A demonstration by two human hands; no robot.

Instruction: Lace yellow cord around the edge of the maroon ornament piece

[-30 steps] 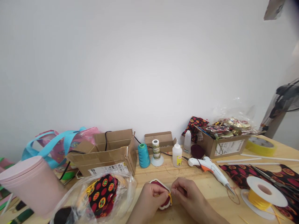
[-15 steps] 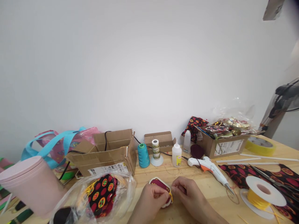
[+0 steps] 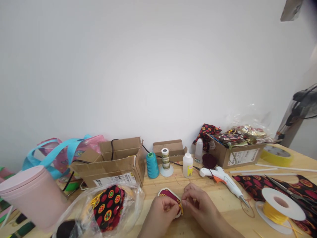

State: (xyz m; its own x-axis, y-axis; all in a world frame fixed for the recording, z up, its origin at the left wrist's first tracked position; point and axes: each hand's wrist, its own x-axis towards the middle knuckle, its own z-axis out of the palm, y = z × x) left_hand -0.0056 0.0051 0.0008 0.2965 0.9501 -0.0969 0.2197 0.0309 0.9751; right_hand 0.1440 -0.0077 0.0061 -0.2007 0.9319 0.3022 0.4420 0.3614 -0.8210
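Observation:
A small dark red patch (image 3: 170,193) with a pale border and yellow stitching lies low in the middle of the table. My left hand (image 3: 162,213) overlaps its near side, thumb and forefinger pinched at a bit of yellow cord (image 3: 181,208) by the patch's right edge. Just right of the patch is my right hand (image 3: 196,203), its thumb and fingertips closed together beside the cord. Whatever sits between those fingertips is too small to make out. Part of the patch is hidden behind the left hand.
A white hot glue gun (image 3: 225,181), a yellow cord spool (image 3: 274,215) and scissors (image 3: 292,195) on patterned fabric lie to the right. Behind stand a teal thread cone (image 3: 152,167) and a glue bottle (image 3: 188,165). Left are a bagged fabric bundle (image 3: 109,208) and a pink tumbler (image 3: 34,198).
My right hand has shifted slightly, its fingers more bunched and raised near the cord. The left hand keeps its pinch at the patch's edge. The whole view has drifted a little.

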